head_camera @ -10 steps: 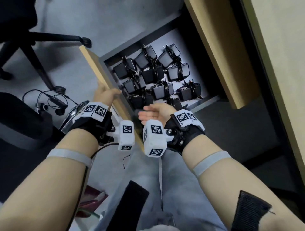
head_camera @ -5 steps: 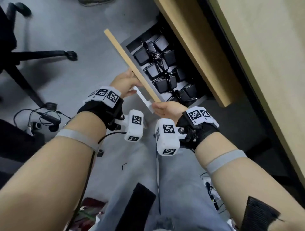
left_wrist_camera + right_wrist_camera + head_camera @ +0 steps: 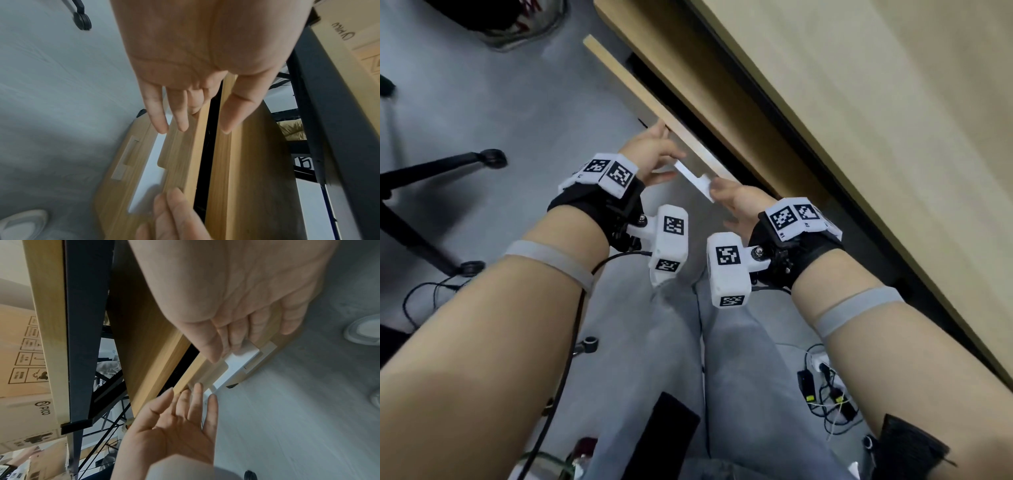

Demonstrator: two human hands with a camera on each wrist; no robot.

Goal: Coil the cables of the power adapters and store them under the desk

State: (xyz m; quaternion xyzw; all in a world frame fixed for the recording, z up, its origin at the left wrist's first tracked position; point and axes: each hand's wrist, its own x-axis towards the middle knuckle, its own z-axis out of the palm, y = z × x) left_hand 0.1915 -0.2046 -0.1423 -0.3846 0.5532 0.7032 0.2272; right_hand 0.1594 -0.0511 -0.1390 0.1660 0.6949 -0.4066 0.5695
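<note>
Both flat, unclenched hands, left hand and right hand, press the drawer front; stiff, probably heavy, best pushed there.

The word "PICO", with a round logo beside it, stands printed in dark letters on a cardboard box in the right wrist view, on the thumb side of the right hand, beyond the dark frame of the counter. On the same box sits a column of small handling pictograms, their captions too small to read. In the left wrist view a box beyond the left hand carries the same lettering, cut off and inverted.
</note>
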